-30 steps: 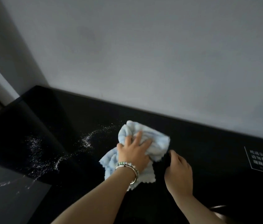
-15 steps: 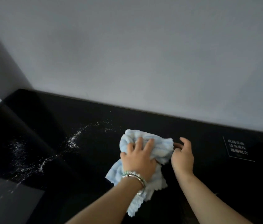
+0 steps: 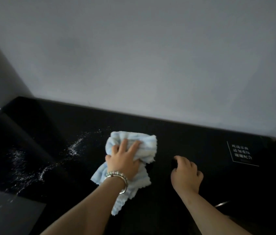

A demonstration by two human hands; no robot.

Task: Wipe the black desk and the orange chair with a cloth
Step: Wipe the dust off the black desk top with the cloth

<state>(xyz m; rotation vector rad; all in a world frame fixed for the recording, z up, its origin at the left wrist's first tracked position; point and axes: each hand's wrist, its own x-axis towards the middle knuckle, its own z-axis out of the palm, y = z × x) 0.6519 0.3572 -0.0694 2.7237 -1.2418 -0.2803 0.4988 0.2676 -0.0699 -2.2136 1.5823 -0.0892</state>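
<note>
Well, white specks point(image 3: 73, 148) still lie on the left of the black bench point(image 3: 193, 136), with nothing in the way. The left hand point(image 3: 125, 160) presses the blue cloth point(image 3: 145, 146) down, fingers spread. The right hand point(image 3: 186, 173) has just left the cloth and sits apart, curled, holding nothing. So one hand wipes alone. A white sign point(image 3: 241, 153) is far right.

the left hand point(image 3: 124, 164), a beaded bracelet point(image 3: 117, 175) on its wrist, is pressing a bunched pale-blue cloth point(image 3: 144, 146) onto the black tabletop point(image 3: 201, 138). white specks point(image 3: 73, 148) are lying scattered just left of the cloth. the right hand point(image 3: 186, 172) is resting apart on the cloth's right with fingers curled, near a white-lettered label point(image 3: 241, 154).
</note>
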